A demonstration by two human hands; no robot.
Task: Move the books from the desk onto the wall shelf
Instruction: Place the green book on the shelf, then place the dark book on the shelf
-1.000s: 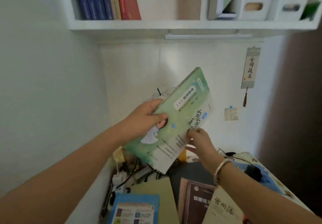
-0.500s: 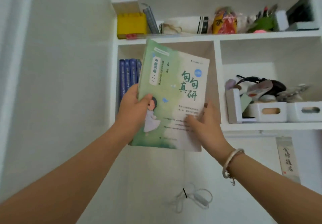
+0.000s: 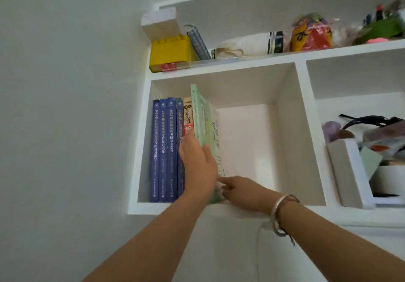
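Both hands are up at the shelf as I see it. My left hand [image 3: 198, 165] is wrapped around the spine edge of the green book [image 3: 202, 120], thumb on the cover side and fingers behind it. My right hand [image 3: 242, 192] reaches in low from the right, with the index finger stretched to the book's bottom corner; that spot is blurred, so I cannot tell whether it presses or pinches there.

That green book stands upright in the left compartment of the wall shelf [image 3: 219, 209], its foot near the front lip, leaning slightly and just right of the row already in place. Directly to its left is a cream and red book [image 3: 188, 115], partly hidden by my left hand, and left of that stand the blue books [image 3: 163, 150], spines out, against the compartment's left wall. To the right of the green book the compartment shows bare white board.

Above, on the next level, sits a yellow box [image 3: 169, 51] with a pale box on top. A bracelet [image 3: 279, 213] circles my right wrist. In the right compartment stands a white organizer [image 3: 348, 172] stuffed with small items.
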